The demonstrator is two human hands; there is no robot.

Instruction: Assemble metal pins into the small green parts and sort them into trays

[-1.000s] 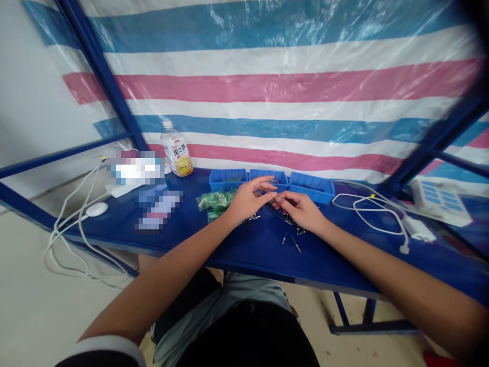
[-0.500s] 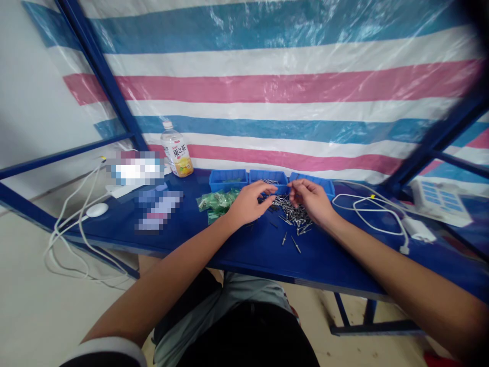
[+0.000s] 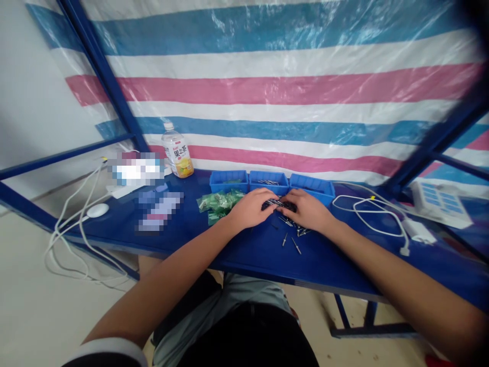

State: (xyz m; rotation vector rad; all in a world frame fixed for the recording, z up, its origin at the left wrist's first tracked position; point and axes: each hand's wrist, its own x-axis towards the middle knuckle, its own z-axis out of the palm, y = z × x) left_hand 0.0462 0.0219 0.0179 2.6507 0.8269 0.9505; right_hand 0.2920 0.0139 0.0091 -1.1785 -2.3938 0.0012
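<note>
My left hand (image 3: 250,209) and my right hand (image 3: 310,210) come together low over the table, fingers curved around a heap of small metal parts (image 3: 278,204). Dark slender pieces and some silver ones show between the thumbs and fingers; how many each hand holds is hidden. Several silver blind rivets (image 3: 302,231) stick out below my right hand, and two loose rivets (image 3: 296,245) lie closer to the front edge. Behind the hands stand a left blue bin (image 3: 229,187), a middle blue bin (image 3: 268,189) with some silver rivets inside, and a right blue bin (image 3: 323,197).
Green plastic packets (image 3: 219,203) lie left of my left hand. A drink bottle (image 3: 178,153) stands at the back left. White cables and an adapter (image 3: 419,230) lie to the right, near a white box (image 3: 441,204). A striped sheet (image 3: 267,92) hangs behind the blue table (image 3: 244,252).
Both hands have come down from above the heap onto it and closed in around it. My right hand now covers most of the silver rivets; the middle bin shows more fully.
</note>
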